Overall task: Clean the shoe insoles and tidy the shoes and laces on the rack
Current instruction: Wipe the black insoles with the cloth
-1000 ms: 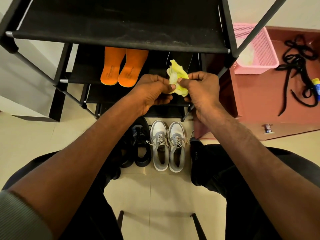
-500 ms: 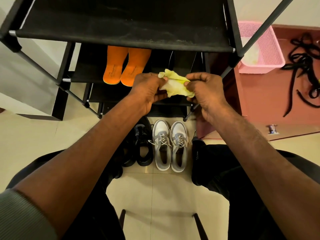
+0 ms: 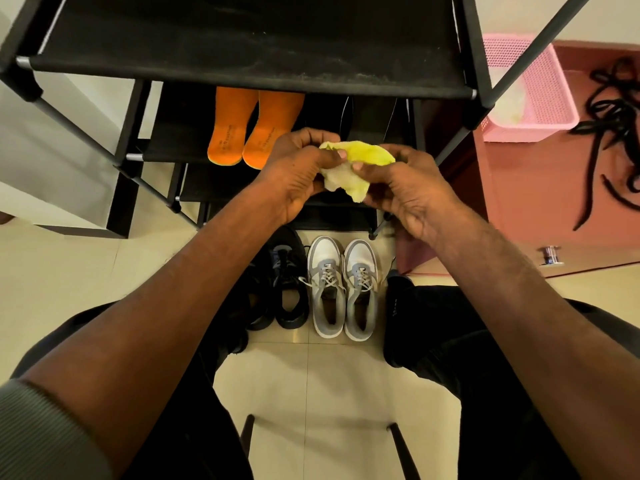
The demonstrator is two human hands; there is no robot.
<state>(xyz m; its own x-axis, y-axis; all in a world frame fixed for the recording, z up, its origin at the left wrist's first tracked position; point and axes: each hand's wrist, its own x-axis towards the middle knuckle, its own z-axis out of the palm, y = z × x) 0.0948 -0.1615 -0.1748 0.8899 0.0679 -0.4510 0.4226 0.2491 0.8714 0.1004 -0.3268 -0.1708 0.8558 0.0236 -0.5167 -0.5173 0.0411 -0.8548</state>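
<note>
left hand [image 3: 298,174], right hand [image 3: 408,188] both pinching cloth [image 3: 353,168] before rack [image 3: 242,71] | risk: cloth slipping onto shoes [image 3: 343,289] below

Single head view, looking steeply down, close over forearms, facing rack [image 3: 242,67]

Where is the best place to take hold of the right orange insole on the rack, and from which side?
Pinch the right orange insole at its rounded heel end, coming from the front. That end lies at the shelf's open front edge, while the toe end runs back under the top shelf.
</note>
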